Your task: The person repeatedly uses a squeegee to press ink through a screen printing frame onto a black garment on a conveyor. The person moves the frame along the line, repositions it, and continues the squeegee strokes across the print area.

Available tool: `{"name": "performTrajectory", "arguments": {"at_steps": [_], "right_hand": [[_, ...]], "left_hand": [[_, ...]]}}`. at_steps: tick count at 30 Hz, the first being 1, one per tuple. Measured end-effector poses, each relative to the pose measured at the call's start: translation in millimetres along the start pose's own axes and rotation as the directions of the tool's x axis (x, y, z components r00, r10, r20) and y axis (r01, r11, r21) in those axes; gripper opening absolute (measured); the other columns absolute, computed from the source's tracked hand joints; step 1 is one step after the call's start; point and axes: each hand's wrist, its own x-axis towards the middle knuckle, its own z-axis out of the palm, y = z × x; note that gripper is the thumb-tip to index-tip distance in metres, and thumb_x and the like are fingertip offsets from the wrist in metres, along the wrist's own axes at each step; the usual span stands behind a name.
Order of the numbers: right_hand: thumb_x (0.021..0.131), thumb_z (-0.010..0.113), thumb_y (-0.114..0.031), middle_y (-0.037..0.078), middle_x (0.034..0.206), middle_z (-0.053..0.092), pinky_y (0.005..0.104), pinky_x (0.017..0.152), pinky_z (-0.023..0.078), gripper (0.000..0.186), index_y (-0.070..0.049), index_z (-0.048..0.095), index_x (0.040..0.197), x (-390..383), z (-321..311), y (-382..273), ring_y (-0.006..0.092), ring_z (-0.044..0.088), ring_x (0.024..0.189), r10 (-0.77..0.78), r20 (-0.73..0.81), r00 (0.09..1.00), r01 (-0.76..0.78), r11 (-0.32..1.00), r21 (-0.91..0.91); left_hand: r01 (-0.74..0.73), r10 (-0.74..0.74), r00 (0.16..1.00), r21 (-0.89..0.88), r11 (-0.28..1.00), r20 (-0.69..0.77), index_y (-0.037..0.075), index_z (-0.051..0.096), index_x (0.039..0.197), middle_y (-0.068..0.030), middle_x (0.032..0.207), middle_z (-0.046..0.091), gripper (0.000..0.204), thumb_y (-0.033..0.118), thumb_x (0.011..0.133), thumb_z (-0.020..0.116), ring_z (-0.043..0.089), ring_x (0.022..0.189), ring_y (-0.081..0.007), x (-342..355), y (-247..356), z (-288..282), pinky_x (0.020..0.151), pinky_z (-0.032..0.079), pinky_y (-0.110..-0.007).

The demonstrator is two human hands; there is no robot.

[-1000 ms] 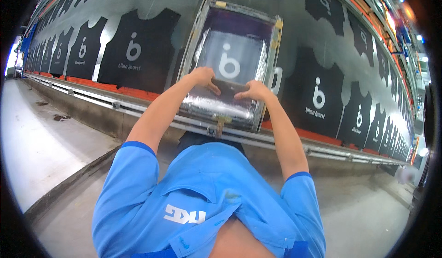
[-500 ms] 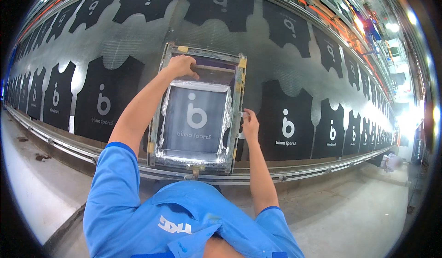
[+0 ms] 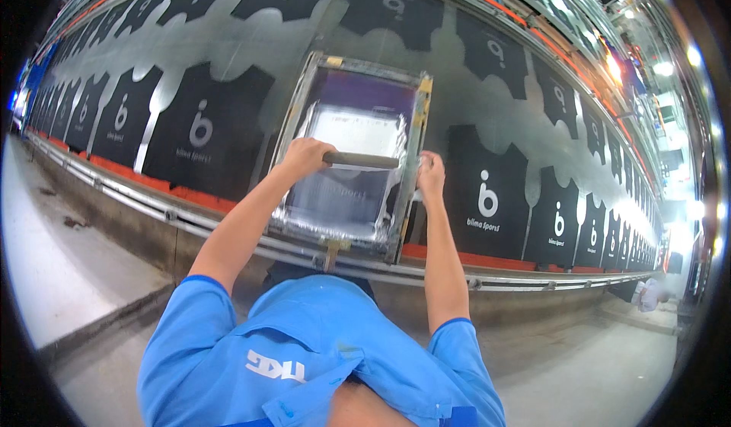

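Note:
A printing screen in a metal frame (image 3: 425,111) lies over the row of black fabric pieces in front of me. My left hand (image 3: 306,156) grips the left end of a squeegee (image 3: 367,160), which spans the mesh crosswise about midway. Beyond the squeegee a bright silvery-white film of ink (image 3: 358,131) covers the mesh. Nearer to me, the pale stencil design shows blurred and partly covered. My right hand (image 3: 431,174) has its fingers closed at the frame's right side, on what looks like a small pale handle there.
Black shirt-shaped fabric pieces (image 3: 487,217) with white prints line the long table (image 3: 251,65) in two rows. A metal rail (image 3: 525,281) runs along its near edge. Another person (image 3: 649,294) is far off at the right. Machinery and bright lights stand beyond.
My left hand has come from the screen's far end toward me, drawing the squeegee to mid-mesh. White ink now covers the part behind it. My right hand stays at the frame's right side.

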Motion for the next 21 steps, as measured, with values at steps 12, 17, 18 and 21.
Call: {"name": "performTrajectory", "arguments": {"at_steps": [12,17,18,21], "right_hand": [[0.1,0.063,-0.021,0.007,0.088,0.072,0.0354,0.071,0.051,0.021,-0.008,0.077,0.108,-20.3,21.4,-75.9,0.0168,0.064,0.072,-0.138,-0.274,0.952,0.1,0.984,-0.148],[0.104,0.058,-0.022,0.013,0.109,0.075,0.0415,0.089,0.053,0.025,-0.004,0.073,0.111,-69.1,147.1,-152.0,0.0315,0.071,0.099,0.001,-0.174,0.985,-0.005,1.0,-0.023],[0.104,0.057,-0.022,0.013,0.109,0.075,0.0419,0.089,0.053,0.025,-0.004,0.073,0.112,-76.3,175.2,-165.6,0.0314,0.071,0.099,0.001,-0.168,0.986,0.001,1.0,0.009],[0.105,0.058,-0.022,0.007,0.096,0.071,0.0326,0.073,0.049,0.024,-0.003,0.072,0.113,-94.4,274.5,-173.4,0.0159,0.061,0.075,-0.168,-0.212,0.963,0.177,0.984,0.025]], "left_hand": [[-0.132,0.125,0.94,-0.002,0.991,-0.317,0.019,0.07,0.121,-0.0011,0.129,0.07,0.044,0.005,0.08,0.069,0.065,0.116,-0.0201,-205.7,29.1,57.6,0.091,0.048,-0.043],[0.067,-0.061,0.962,0.015,0.998,-0.267,0.013,0.071,0.096,-0.0025,0.106,0.072,0.024,0.018,0.074,0.079,0.066,0.104,-0.0229,-230.6,-106.7,-8.4,0.087,0.048,-0.041],[0.105,-0.099,0.972,0.014,0.994,-0.212,0.013,0.071,0.094,-0.0023,0.105,0.072,0.025,0.022,0.073,0.081,0.066,0.104,-0.023,-236.7,-139.6,-25.4,0.087,0.049,-0.041],[0.049,-0.033,0.965,0.056,0.997,-0.259,0.012,0.073,0.091,-0.0054,0.116,0.07,0.034,0.035,0.072,0.087,0.064,0.11,-0.0272,-260.0,-233.8,-62.5,0.086,0.055,-0.042]]}}
